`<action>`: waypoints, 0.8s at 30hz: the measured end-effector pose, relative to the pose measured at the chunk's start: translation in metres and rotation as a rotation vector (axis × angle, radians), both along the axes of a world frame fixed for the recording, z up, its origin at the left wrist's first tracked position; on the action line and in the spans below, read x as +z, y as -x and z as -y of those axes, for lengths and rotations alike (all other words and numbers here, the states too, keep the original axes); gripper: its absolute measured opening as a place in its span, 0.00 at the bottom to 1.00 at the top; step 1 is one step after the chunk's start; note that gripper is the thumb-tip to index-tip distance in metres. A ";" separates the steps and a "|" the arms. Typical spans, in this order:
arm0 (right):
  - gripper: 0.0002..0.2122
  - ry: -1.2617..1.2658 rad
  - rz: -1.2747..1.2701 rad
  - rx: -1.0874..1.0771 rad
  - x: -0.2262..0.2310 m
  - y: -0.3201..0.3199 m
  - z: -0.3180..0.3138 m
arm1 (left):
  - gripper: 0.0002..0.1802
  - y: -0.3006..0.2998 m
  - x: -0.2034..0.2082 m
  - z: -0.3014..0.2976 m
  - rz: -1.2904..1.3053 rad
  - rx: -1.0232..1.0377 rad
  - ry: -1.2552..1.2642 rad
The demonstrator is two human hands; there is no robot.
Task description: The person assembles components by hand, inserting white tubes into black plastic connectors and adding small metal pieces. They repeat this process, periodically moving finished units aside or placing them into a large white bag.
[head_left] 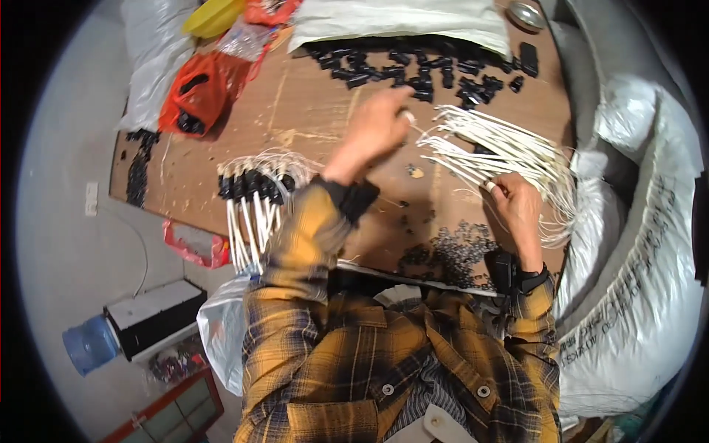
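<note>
My left hand (374, 127) reaches over the table toward a scattered group of small black plastic parts (422, 87). Its index finger points out, apart from the thumb, and no held thing shows in it. A white band circles one of its fingers. At the right, my right hand (519, 209) has its fingers closed at the near edge of a bundle of white tubes with thin wires (502, 151); it pinches one white tube. Left of my left forearm lies a second bundle of white tubes with black ends (255, 184).
Tiny dark pieces (458, 251) lie heaped by the near table edge. A white sack (399, 18) spills the black parts at the back. An orange-red bag (198, 96) and yellow bowl (213, 16) stand at the far left, a metal dish (526, 15) far right. Large sacks (628, 317) line the right side.
</note>
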State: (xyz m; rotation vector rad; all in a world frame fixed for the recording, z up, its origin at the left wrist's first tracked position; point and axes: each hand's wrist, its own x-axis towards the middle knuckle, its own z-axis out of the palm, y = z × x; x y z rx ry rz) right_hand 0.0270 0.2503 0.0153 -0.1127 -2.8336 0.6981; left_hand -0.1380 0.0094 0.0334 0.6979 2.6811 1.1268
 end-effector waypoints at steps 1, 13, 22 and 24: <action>0.04 -0.060 -0.026 -0.024 0.001 -0.002 -0.008 | 0.26 0.025 -0.014 -0.006 -0.150 -0.035 0.060; 0.05 -0.220 0.348 0.012 -0.004 -0.008 -0.020 | 0.14 0.042 -0.067 0.005 -0.324 0.022 0.334; 0.06 0.594 0.352 0.511 0.016 -0.024 -0.002 | 0.12 -0.032 -0.042 0.032 -0.105 0.387 -0.067; 0.06 0.755 0.318 0.209 0.000 -0.027 0.000 | 0.15 -0.045 -0.048 0.038 0.136 0.333 -0.245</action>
